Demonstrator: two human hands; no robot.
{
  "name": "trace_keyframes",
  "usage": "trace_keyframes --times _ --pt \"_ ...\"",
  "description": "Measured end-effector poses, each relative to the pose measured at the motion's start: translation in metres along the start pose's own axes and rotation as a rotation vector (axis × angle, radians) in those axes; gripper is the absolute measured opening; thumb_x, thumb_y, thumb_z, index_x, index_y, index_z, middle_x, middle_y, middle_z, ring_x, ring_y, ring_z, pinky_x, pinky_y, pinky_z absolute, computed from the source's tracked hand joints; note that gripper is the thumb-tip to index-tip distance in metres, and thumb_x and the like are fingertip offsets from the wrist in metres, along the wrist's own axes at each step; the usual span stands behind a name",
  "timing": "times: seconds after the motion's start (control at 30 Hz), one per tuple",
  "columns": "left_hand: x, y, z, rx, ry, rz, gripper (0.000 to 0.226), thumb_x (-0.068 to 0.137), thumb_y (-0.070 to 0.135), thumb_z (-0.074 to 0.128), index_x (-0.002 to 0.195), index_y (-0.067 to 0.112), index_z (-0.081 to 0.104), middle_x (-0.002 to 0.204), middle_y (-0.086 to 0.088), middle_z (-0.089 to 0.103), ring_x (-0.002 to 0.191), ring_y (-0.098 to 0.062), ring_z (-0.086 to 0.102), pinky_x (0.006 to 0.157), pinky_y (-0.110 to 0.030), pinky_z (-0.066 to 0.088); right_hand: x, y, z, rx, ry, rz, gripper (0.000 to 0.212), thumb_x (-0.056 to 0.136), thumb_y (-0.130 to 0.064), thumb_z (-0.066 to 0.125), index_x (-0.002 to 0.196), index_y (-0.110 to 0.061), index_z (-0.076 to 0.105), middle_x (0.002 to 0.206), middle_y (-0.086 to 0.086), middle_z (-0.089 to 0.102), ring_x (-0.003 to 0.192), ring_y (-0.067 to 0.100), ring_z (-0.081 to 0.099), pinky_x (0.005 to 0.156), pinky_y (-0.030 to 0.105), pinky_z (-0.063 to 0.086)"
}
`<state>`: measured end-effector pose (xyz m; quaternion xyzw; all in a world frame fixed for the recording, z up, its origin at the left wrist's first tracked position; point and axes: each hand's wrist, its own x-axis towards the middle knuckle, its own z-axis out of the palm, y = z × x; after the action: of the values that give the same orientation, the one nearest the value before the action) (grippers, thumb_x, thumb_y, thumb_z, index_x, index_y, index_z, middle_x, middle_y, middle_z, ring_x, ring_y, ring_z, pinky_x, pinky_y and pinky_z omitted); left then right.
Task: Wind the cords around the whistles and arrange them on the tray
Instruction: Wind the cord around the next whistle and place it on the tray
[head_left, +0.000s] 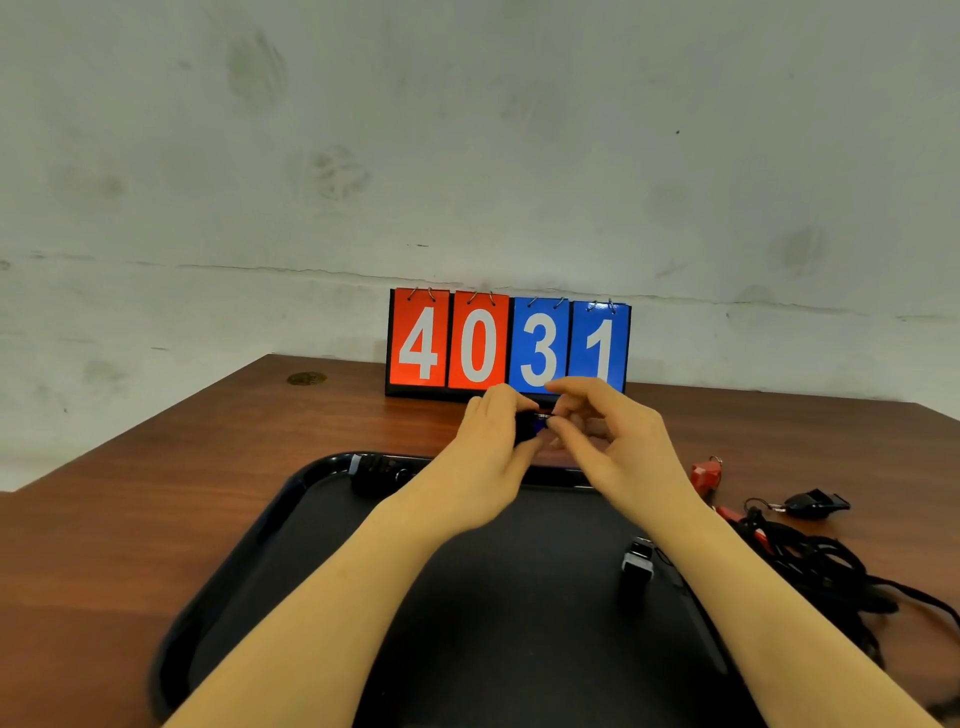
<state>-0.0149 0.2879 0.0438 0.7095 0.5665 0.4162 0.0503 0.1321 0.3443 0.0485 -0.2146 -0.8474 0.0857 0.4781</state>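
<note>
My left hand (488, 452) grips a blue whistle (532, 428) with dark cord wound on it, held above the far rim of the black tray (249, 551). My right hand (608, 436) pinches at the same whistle from the right, fingers curled on it. A wound black whistle (374, 475) lies in the tray's far left corner. Another whistle (638, 564) lies on the tray near my right forearm. On the table to the right rest a red whistle (705, 475), a black whistle (810, 504) and a tangle of black cords (815, 571).
A flip scoreboard (506, 345) reading 4031 stands at the table's back against the wall. The brown wooden table (156, 483) stretches left of the tray. A round brass fitting (306, 378) sits at the far left.
</note>
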Motion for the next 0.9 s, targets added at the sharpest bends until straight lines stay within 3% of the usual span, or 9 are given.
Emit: trace_keyframes --times 0.13,0.23,0.33,0.47,0.53,0.73,0.9 --pt "-0.001 0.001 0.0 -0.115 -0.024 -0.047 0.03 0.093 0.02 0.05 0.116 0.021 0.03 0.125 -0.002 0.043 0.107 -0.01 0.05 0.082 -0.012 0.044 0.002 0.003 -0.001 -0.069 0.013 -0.136 0.022 0.083 -0.01 0.059 0.103 -0.007 0.068 0.091 -0.007 0.06 0.091 0.005 0.057 0.082 0.008 0.046" --pt "-0.001 0.0 -0.001 -0.106 -0.029 -0.043 0.031 0.093 0.019 0.051 0.109 0.026 0.026 0.118 0.003 0.043 0.096 -0.006 0.051 0.072 -0.008 0.045 0.003 0.005 -0.004 -0.039 -0.056 -0.067 0.013 0.085 -0.008 0.062 0.097 -0.012 0.066 0.088 -0.014 0.059 0.085 0.003 0.058 0.078 0.008 0.046" --pt "-0.001 -0.003 -0.001 -0.083 -0.027 -0.022 0.03 0.092 0.017 0.053 0.11 0.023 0.029 0.117 0.004 0.04 0.097 -0.002 0.049 0.074 0.0 0.042 0.003 0.004 -0.007 0.023 -0.138 0.042 0.015 0.086 -0.009 0.062 0.094 -0.021 0.061 0.086 -0.019 0.057 0.089 0.004 0.058 0.078 0.013 0.048" --pt "-0.001 -0.005 -0.002 -0.013 -0.068 -0.028 0.036 0.092 0.022 0.053 0.122 0.018 0.034 0.125 0.002 0.04 0.108 -0.006 0.046 0.085 -0.012 0.041 0.002 0.001 -0.009 0.082 -0.204 0.111 0.021 0.086 -0.01 0.061 0.087 -0.03 0.055 0.084 -0.012 0.06 0.078 0.006 0.06 0.069 0.018 0.052" --pt "-0.001 -0.004 -0.002 0.024 -0.101 -0.021 0.032 0.093 0.024 0.052 0.121 0.017 0.038 0.121 0.001 0.042 0.104 -0.007 0.048 0.084 -0.013 0.041 0.002 -0.001 -0.009 0.106 -0.233 0.146 0.022 0.086 -0.01 0.061 0.085 -0.031 0.054 0.083 -0.009 0.061 0.072 0.007 0.062 0.066 0.019 0.053" --pt "0.001 -0.003 -0.003 0.038 -0.096 -0.05 0.028 0.093 0.022 0.053 0.116 0.021 0.037 0.112 0.0 0.046 0.093 -0.009 0.052 0.074 -0.012 0.042 0.005 -0.005 -0.011 0.368 -0.188 0.294 0.005 0.083 -0.003 0.063 0.085 -0.007 0.064 0.079 0.005 0.068 0.065 0.008 0.068 0.063 0.02 0.054" --pt "0.002 -0.001 -0.003 0.076 -0.035 -0.031 0.032 0.091 0.014 0.054 0.117 0.019 0.034 0.117 0.0 0.04 0.1 -0.008 0.046 0.082 -0.015 0.041 0.009 -0.01 -0.016 0.56 -0.155 0.426 0.005 0.08 0.001 0.066 0.082 -0.003 0.066 0.075 0.008 0.07 0.069 0.024 0.07 0.069 0.029 0.058"
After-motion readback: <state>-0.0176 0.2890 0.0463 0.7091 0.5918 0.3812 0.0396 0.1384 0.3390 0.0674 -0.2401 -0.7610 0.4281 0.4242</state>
